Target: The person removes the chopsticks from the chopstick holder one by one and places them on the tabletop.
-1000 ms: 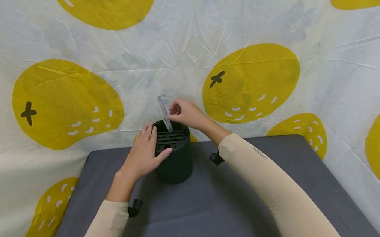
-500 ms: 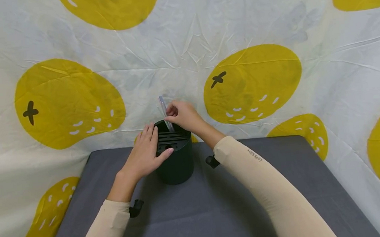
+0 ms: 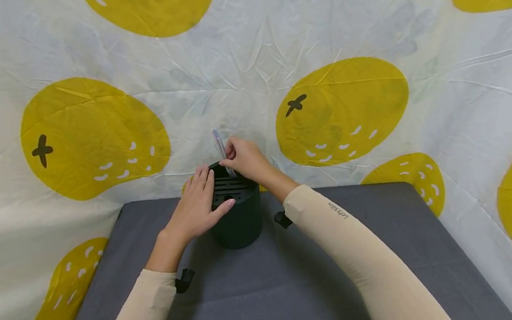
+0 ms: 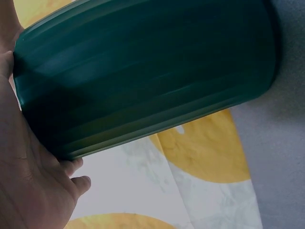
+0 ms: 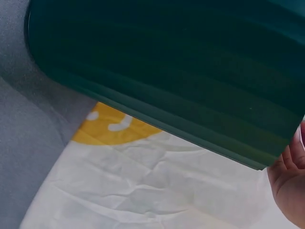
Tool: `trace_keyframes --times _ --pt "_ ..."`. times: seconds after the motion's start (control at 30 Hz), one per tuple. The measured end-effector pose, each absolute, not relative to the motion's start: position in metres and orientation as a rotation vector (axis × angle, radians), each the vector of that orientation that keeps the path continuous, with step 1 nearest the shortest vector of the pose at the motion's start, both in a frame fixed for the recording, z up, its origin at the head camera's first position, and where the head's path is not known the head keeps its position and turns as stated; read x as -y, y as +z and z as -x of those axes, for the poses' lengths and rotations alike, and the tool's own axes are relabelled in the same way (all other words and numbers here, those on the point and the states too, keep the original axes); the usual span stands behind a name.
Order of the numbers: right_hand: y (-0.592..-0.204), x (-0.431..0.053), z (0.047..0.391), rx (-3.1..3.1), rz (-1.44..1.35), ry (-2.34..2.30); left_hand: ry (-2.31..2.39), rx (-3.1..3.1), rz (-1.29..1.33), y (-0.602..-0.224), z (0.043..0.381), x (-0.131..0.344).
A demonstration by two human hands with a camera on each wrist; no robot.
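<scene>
A dark green cylindrical holder with a slotted top stands upright at the table's back edge. My left hand rests against its left rim, fingers extended along the side and thumb across the front of the top. In the left wrist view, the palm lies at the rim of the holder. Several thin, pale translucent sticks rise tilted from the holder's rear compartment. My right hand, just over the back right rim, pinches at the sticks with thumb and curled fingers; their lower ends are hidden inside.
A grey cloth covers the table. Behind it hangs a white curtain printed with yellow fruit, close to the holder's back. Black wrist cameras sit below both sleeves.
My right hand has moved down and left along the sticks, nearer to the holder's opening. The left hand has stayed at the rim, and the holder has not moved.
</scene>
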State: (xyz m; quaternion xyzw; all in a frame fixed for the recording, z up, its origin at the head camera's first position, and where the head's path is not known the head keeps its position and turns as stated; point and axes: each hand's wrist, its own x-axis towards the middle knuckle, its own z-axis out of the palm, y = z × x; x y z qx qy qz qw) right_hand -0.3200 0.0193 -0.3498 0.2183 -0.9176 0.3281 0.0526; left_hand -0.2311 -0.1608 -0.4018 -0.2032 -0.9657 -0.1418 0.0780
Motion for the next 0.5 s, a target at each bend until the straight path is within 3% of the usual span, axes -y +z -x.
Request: trace_keyframes --times 0.5 --pt "-0.3539 -0.0222 0.3242 2.775 -0.685 1.036 -0.421 2.889 0.602 -0.4034 0.2323 0.1612"
